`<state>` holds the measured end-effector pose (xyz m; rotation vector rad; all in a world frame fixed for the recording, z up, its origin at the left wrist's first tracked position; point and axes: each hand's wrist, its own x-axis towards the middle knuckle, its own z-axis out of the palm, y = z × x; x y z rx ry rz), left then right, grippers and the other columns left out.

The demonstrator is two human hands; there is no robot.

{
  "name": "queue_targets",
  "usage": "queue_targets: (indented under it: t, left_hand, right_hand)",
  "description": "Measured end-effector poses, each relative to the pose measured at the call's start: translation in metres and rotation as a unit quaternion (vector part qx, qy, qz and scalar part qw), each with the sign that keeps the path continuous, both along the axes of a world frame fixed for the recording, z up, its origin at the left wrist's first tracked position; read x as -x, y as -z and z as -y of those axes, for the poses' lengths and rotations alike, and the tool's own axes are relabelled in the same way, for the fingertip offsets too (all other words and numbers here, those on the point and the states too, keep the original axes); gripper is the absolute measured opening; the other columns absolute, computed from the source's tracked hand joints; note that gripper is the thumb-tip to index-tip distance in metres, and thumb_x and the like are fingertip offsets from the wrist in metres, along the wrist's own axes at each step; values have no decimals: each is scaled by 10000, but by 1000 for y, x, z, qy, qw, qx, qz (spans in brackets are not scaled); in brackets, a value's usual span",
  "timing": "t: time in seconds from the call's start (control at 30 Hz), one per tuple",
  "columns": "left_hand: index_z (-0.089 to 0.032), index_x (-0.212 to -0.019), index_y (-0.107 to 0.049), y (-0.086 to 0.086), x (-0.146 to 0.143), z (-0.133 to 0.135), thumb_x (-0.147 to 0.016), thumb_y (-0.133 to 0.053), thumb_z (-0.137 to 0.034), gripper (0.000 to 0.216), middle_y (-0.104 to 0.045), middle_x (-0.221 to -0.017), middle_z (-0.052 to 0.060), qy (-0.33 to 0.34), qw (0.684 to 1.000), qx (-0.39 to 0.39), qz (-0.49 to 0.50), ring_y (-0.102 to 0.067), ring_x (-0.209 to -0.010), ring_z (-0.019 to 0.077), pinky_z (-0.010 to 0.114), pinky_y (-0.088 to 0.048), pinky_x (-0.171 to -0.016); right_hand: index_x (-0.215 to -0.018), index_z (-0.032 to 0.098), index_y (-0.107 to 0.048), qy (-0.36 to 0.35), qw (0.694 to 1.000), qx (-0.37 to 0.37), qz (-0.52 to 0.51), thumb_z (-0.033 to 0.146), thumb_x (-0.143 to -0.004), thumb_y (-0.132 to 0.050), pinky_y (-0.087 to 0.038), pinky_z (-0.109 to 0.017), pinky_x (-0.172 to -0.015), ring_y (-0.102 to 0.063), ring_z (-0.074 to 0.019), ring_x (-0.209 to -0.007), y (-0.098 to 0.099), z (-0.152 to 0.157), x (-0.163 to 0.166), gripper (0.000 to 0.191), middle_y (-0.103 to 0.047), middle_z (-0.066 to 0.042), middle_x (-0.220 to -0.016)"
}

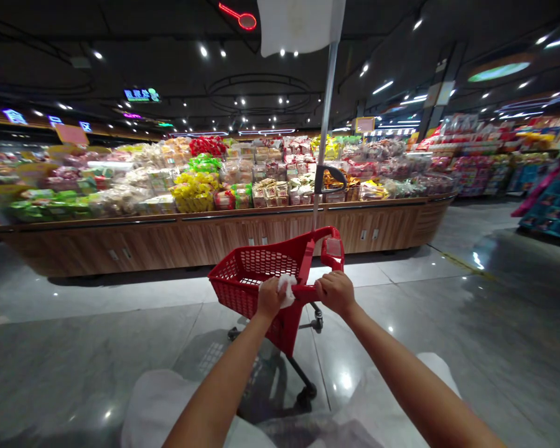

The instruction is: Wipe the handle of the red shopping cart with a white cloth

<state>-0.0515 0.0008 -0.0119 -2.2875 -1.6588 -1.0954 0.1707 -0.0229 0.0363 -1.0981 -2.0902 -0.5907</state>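
Observation:
A red plastic shopping cart (256,297) stands in front of me, turned somewhat to the left, with its perforated basket holding nothing that I can see. My left hand (269,297) is closed around a crumpled white tissue (288,289) at the left part of the cart's handle; whether it also grips the bar is hard to make out. Farther right, my right hand (336,291) wraps around the red handle (307,292). A grey pole (327,106) with a dark hook-like grip (329,180) rises behind the handle and carries a white sign (298,25).
Across the way runs a long wood-panelled display counter (280,230) heaped with packaged snacks (266,193). More stocked shelves (480,155) and a blue rack (550,199) stand at the right. Glossy grey floor (424,311) surrounds the cart, whose black wheels (305,393) rest on it.

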Motion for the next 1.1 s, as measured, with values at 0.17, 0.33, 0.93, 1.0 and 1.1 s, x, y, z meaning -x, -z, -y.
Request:
queue_targets:
  t: [0.17,0.33,0.93,1.0,1.1]
  left_hand:
    - [-182,-806,-631,10,75,-15,-938,-404,-304,289,-670,-838,58,-101,987,109,-54,-610,-843,183,287,-422,-779]
    - [-176,-926,-644,10,56,-4,-950,-402,-397,329,-678,-941,87,-119,982,113,-98,-589,-936,223,335,-399,-827]
    - [-216,-1217,-553,34,107,22,-897,-521,-269,325,-629,-1119,94,-129,957,144,-215,-549,-1067,265,386,-389,-871]
    - [-212,-1239,-539,37,122,31,-892,-528,-259,350,-623,-1148,100,-152,953,154,-212,-540,-1090,272,394,-391,-875]
    - [-200,-1256,-525,39,104,36,-898,-524,-280,367,-610,-1184,115,-165,954,157,-194,-526,-1113,284,424,-390,-886]
  right_hand:
    - [-516,201,-568,25,999,-15,-31,196,-888,-393,-337,-293,-689,-474,-150,-576,5,-19,-24,411,-567,-33,-541]
    - [-596,197,-606,70,997,17,-10,201,-910,-382,-348,-315,-796,-514,-174,-662,-1,-28,-35,386,-606,-48,-627]
    - [-1000,196,-630,88,987,109,79,368,-954,-406,-192,-422,-1036,-500,-241,-993,25,-34,-19,286,-619,-97,-1034]
    - [-970,194,-640,120,983,120,66,386,-948,-416,-165,-463,-1062,-501,-256,-1012,22,-36,-15,295,-618,-108,-1028]
    - [-970,212,-652,134,976,163,55,428,-936,-429,-96,-549,-1080,-489,-282,-1076,26,-34,8,312,-612,-114,-1042]
